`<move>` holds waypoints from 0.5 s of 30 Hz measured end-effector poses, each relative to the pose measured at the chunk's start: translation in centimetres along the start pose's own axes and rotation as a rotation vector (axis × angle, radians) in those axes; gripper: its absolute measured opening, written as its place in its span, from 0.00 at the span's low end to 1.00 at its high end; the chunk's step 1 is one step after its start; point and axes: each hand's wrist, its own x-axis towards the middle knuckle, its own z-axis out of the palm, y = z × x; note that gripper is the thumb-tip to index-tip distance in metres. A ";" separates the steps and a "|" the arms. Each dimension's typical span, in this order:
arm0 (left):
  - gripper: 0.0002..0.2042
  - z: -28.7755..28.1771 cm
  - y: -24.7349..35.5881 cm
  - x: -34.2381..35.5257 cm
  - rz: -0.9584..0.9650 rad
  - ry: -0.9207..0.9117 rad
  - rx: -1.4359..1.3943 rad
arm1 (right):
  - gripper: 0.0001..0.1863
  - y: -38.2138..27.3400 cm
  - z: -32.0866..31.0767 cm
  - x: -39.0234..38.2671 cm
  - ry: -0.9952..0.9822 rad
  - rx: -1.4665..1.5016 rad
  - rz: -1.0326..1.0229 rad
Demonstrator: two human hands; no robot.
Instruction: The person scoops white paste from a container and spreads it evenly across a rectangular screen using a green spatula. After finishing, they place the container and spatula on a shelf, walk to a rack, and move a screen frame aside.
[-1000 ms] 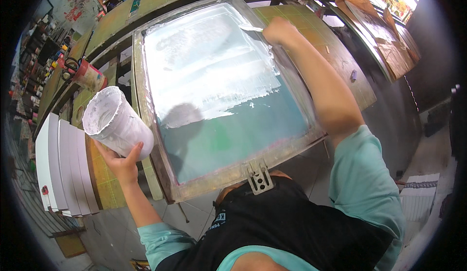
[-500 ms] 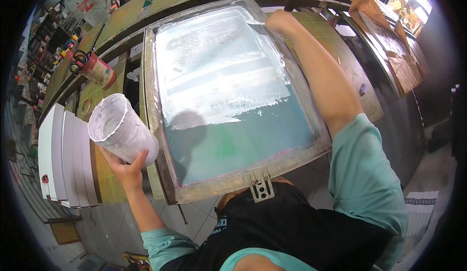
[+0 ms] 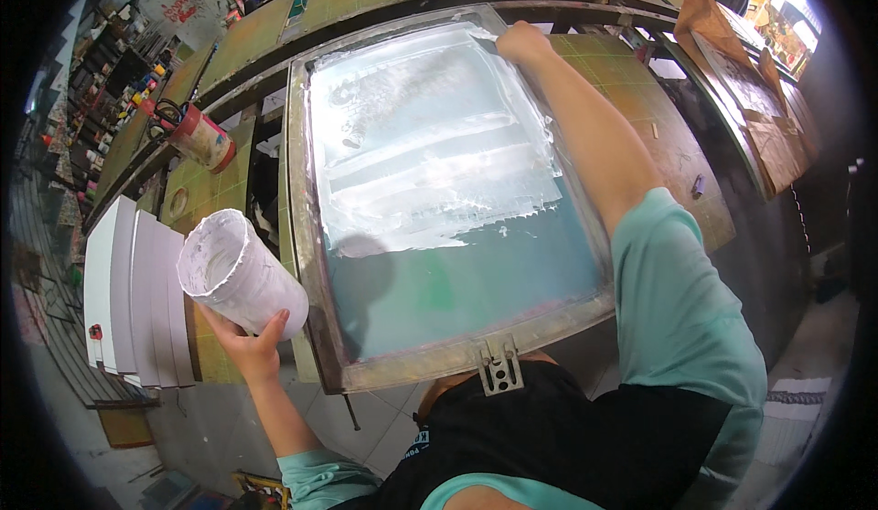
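Observation:
My left hand (image 3: 251, 350) grips a white plastic tub (image 3: 251, 286) round its lower side. The tub is tilted with its mouth up and leftward, and white ink coats its rim and inner wall. At the far right corner of the screen printing frame (image 3: 320, 327), my right hand (image 3: 525, 45) is closed on a flat scraper (image 3: 486, 44), of which only a short piece shows. White ink (image 3: 421, 167) lies in thick, uneven bands over the far and middle mesh. The near part of the mesh (image 3: 476, 277) is bare blue-green.
A red cup (image 3: 203, 139) with scissors stands at the left. White boards (image 3: 137, 300) stand beside the tub, near a tape roll (image 3: 179, 202). A metal hinge plate (image 3: 500, 368) sticks out from the frame's near edge. Brown paper (image 3: 773, 144) lies at the far right.
The view has shifted a little, so the scene sits lower and farther right. My right hand stays near the far right corner, and the scraper's visible part has turned slightly. My left hand still holds the tub.

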 end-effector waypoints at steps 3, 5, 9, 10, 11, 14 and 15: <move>0.52 0.1 0.4 0.0 -0.001 0.001 -0.020 | 0.20 1.2 0.8 -0.1 0.107 0.071 0.039; 0.52 -0.4 0.3 -0.1 -0.006 0.011 -0.006 | 0.20 2.1 1.1 -1.0 0.138 0.101 0.037; 0.53 -0.2 1.2 0.3 0.008 0.023 0.003 | 0.21 4.8 -1.3 -6.2 0.092 0.372 -0.066; 0.54 0.1 1.5 0.6 0.009 0.006 0.011 | 0.20 5.9 -1.9 -7.4 0.126 0.419 -0.115; 0.54 0.4 1.7 0.9 0.013 -0.005 0.019 | 0.19 6.7 -2.3 -8.4 0.159 0.468 -0.171; 0.56 2.4 2.0 2.2 0.079 -0.086 -0.050 | 0.14 6.9 -5.7 -13.6 0.058 0.656 -0.196; 0.57 3.2 2.0 2.7 0.092 -0.121 -0.032 | 0.14 7.6 -6.3 -14.5 0.047 0.683 -0.229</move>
